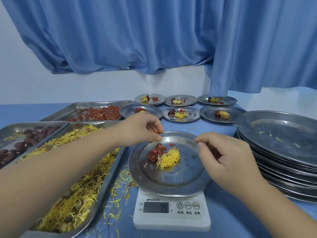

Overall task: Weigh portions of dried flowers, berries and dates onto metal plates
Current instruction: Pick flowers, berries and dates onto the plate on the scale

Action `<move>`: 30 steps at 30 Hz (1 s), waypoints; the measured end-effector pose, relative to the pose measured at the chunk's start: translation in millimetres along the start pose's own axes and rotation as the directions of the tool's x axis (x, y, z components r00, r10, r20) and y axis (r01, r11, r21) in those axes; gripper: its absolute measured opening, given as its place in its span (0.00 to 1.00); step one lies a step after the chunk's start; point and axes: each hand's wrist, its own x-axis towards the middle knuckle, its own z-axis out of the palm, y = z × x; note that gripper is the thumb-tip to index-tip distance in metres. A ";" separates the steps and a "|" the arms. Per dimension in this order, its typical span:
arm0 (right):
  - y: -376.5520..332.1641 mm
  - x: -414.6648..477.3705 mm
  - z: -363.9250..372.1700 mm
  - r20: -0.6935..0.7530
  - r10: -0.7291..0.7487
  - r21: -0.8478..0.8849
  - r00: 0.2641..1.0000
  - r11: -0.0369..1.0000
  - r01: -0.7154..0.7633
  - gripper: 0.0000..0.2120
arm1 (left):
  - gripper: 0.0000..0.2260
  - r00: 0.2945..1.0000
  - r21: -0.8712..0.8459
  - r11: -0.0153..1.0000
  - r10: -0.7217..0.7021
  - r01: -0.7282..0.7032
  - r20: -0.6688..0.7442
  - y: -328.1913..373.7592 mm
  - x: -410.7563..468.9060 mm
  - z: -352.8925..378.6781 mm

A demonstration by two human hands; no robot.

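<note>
flower's (pixel 169 158) petals fan right; left hand (pixel 143 129) pinches berries (pixel 160 132).

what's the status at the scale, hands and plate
Left hand pinches berries above the plate on the scale. Right hand curled over its right rim, grip unclear. Nothing blocking.

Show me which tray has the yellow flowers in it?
The long tray right beside the scale. It is heaped with yellow petals; the far tray holds red berries, and the leftmost tray holds dark dates.

head cam | looks forward and down | close over scale (pixel 171 210) | table (pixel 231 220)
</note>
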 end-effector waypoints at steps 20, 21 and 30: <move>13.7 79.1 39.3 0.390 0.133 0.119 0.911 0.974 -0.194 0.08 | 0.02 0.852 0.054 0.919 -0.340 0.392 -0.397 -141.4 62.3 -129.3; 16.2 78.8 39.8 0.392 0.140 0.121 0.909 0.972 -0.202 0.08 | 0.03 0.852 0.071 0.912 -0.346 0.403 -0.394 -149.3 70.9 -128.5; 24.8 77.0 42.8 0.388 0.204 0.152 0.899 0.948 -0.281 0.07 | 0.09 0.849 0.189 0.862 -0.383 0.471 -0.364 -191.1 115.3 -115.6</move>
